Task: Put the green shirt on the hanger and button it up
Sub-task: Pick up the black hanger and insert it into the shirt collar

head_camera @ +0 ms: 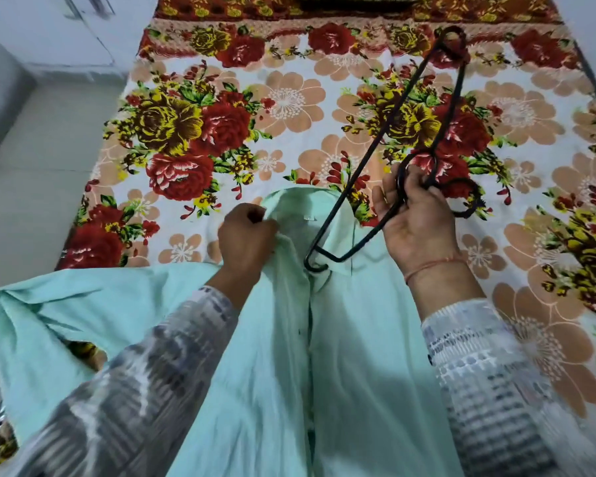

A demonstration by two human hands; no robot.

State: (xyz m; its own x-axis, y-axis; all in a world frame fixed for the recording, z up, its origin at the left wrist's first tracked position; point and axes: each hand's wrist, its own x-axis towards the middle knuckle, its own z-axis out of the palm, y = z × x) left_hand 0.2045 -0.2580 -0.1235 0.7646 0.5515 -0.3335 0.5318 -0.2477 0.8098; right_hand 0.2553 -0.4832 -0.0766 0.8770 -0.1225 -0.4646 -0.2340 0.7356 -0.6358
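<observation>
Far left, a loose sleeve (49,304) of the shirt (272,390) hangs off the bed edge toward the floor (14,184). The rest of the shirt lies front-up on the floral sheet (289,101), collar (300,201) pointing away from the person. L hand (245,235) has its fingers curled tight, pinching the left collar edge and lifting it, prob. to hold the neck open so the wire can pass in. Just right of it, one shoulder end (315,266) of the black wire hanger (378,141) pokes down at the neck opening, touching cloth; whether it's under the fabric yet, can't tell. The hanger slants up and away, far end well above the sheet, an angle that feeds one shoulder first. R hand (417,218), palm up, wraps its fingers round the wires near the hook, which gives control to steer. Front placket looks undone at top, so buttoning is yet to come. Early stage IMO: hanger not seated. Risk: the wire end snags the collar.
</observation>
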